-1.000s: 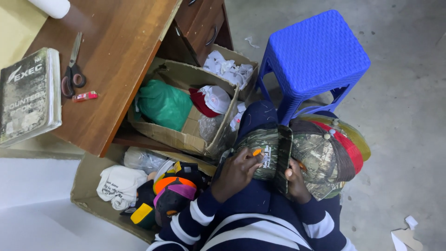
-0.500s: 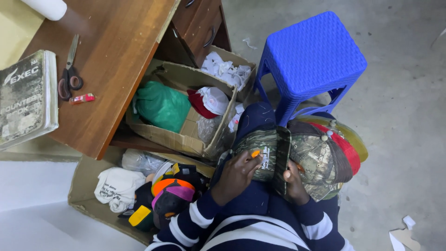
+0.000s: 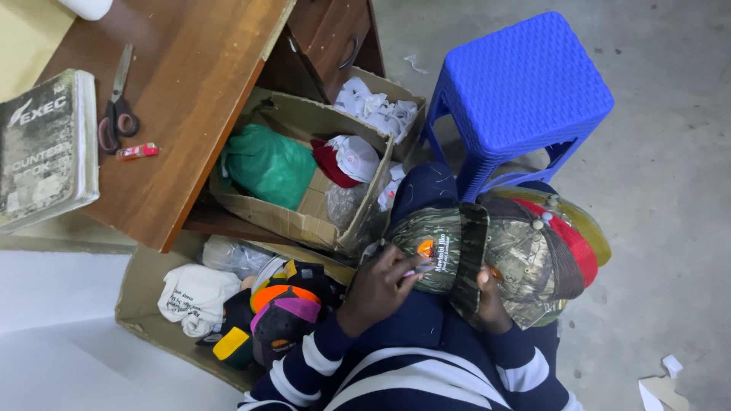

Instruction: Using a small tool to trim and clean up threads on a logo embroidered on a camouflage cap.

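Camo cap (image 3: 525,266) — on lap | left hand (image 3: 381,285) touching front | right hand (image 3: 491,301) beneath

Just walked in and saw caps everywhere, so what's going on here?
A seated person holds a camouflage cap on their lap, the top of a nested stack. The left hand presses its front panel while the right hand grips the brim. More caps fill a cardboard box beside a blue stool.

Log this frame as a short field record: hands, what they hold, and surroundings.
left hand: on the front of a camouflage cap, fingers by its orange patch
right hand: under the stacked caps on the lap
stool: blue plastic, just ahead
boxes: cardboard box with green bag
desk: scissors, book
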